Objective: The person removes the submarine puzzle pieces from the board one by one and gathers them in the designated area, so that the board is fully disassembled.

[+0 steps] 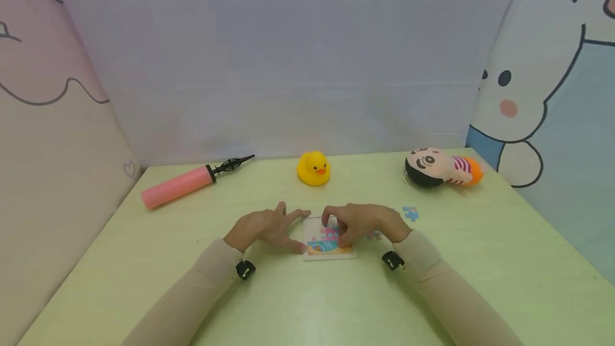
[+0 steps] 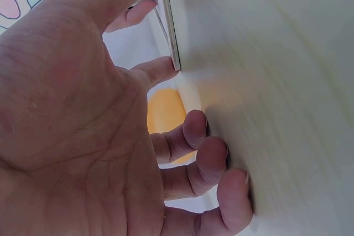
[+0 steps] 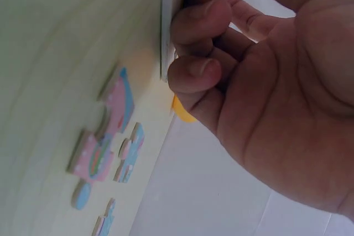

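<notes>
Here's the square, cream-coloured puzzle board (image 1: 311, 226) in front of you, flat on the pale green tabletop (image 1: 307, 303), bright picture pieces filling its lower part. Your left grip (image 1: 276, 227) is spread wide, thumb and index finger touching the board's left edge near its two corners. Your right grip (image 1: 355, 222) bends over the board, thumb and index fingertip apart; whether they pinch a piece, you can't tell, since the curled fingers block the right wrist view. Loose pink-and-blue jigsaw pieces (image 3: 95, 158) lie right of the board, partly hidden behind your right wrist in the head view. Beyond sits a yellow rubber duck (image 1: 313, 168). The left wrist view cuts off most of the board.
</notes>
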`<state>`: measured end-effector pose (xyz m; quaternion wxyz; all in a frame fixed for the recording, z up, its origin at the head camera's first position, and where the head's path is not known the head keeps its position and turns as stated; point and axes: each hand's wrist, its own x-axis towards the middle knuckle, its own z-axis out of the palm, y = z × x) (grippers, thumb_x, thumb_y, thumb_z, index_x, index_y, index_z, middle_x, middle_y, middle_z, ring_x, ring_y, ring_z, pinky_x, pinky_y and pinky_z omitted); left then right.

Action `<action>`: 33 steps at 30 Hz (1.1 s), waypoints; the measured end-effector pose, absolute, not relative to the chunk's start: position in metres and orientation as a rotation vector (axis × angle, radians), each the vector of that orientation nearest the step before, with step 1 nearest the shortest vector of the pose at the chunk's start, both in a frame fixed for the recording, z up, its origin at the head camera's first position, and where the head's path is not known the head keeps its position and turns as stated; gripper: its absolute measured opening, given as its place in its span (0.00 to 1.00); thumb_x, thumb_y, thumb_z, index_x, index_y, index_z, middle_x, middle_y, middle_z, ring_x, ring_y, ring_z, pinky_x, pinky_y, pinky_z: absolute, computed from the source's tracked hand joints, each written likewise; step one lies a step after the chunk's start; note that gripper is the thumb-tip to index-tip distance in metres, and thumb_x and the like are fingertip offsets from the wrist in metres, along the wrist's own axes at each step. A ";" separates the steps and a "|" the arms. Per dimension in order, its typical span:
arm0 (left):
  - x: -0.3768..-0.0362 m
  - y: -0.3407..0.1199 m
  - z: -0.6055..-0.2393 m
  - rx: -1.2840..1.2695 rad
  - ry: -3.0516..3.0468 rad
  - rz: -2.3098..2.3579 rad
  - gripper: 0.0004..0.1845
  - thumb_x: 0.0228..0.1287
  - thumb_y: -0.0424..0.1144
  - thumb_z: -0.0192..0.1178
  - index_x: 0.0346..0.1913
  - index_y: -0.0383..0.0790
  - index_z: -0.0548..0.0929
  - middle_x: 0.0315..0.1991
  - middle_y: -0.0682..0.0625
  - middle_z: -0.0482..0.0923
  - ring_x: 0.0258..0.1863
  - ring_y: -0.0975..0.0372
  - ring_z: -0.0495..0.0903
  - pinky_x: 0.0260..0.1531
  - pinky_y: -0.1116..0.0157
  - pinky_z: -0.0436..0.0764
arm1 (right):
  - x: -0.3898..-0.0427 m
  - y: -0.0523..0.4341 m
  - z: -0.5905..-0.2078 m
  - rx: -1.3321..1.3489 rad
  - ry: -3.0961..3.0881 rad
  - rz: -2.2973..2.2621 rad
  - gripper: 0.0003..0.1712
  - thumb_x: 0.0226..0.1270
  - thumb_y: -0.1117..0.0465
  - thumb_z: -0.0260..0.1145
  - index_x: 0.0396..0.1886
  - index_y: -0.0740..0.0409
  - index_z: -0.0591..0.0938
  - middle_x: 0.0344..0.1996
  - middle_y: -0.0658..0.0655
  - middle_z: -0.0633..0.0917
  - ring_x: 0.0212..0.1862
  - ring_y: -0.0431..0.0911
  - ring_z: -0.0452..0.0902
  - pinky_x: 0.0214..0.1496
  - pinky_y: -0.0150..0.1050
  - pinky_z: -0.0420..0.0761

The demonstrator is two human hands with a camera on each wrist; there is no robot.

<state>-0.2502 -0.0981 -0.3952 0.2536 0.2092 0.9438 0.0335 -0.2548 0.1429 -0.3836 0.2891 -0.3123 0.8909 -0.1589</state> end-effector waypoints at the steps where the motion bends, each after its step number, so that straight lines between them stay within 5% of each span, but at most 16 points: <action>1: -0.250 -0.098 -0.395 0.568 2.564 0.094 0.48 0.56 0.73 0.61 0.77 0.70 0.54 0.58 0.42 0.63 0.40 0.51 0.77 0.42 0.49 0.77 | -0.255 0.143 -0.384 -0.829 2.377 -0.425 0.24 0.65 0.61 0.71 0.56 0.45 0.70 0.30 0.50 0.80 0.30 0.44 0.74 0.34 0.38 0.75; 21: -0.249 -0.097 -0.397 0.554 2.586 0.097 0.47 0.56 0.72 0.62 0.77 0.69 0.55 0.54 0.43 0.63 0.38 0.51 0.76 0.39 0.51 0.76 | -0.250 0.141 -0.385 -0.785 2.377 -0.487 0.26 0.65 0.64 0.71 0.52 0.47 0.64 0.27 0.52 0.77 0.29 0.44 0.70 0.34 0.38 0.70; 27: -0.249 -0.096 -0.396 0.564 2.600 0.074 0.47 0.56 0.72 0.62 0.77 0.69 0.55 0.54 0.43 0.63 0.37 0.52 0.76 0.39 0.51 0.76 | -0.251 0.141 -0.384 -0.776 2.415 -0.455 0.29 0.64 0.63 0.72 0.57 0.47 0.66 0.30 0.52 0.79 0.32 0.45 0.73 0.35 0.39 0.74; 33: -0.247 -0.098 -0.398 0.557 2.604 0.116 0.47 0.56 0.71 0.63 0.77 0.68 0.56 0.54 0.43 0.63 0.37 0.51 0.76 0.38 0.52 0.75 | -0.252 0.141 -0.387 -0.802 2.408 -0.453 0.23 0.64 0.64 0.72 0.52 0.46 0.70 0.29 0.51 0.78 0.32 0.43 0.72 0.36 0.38 0.73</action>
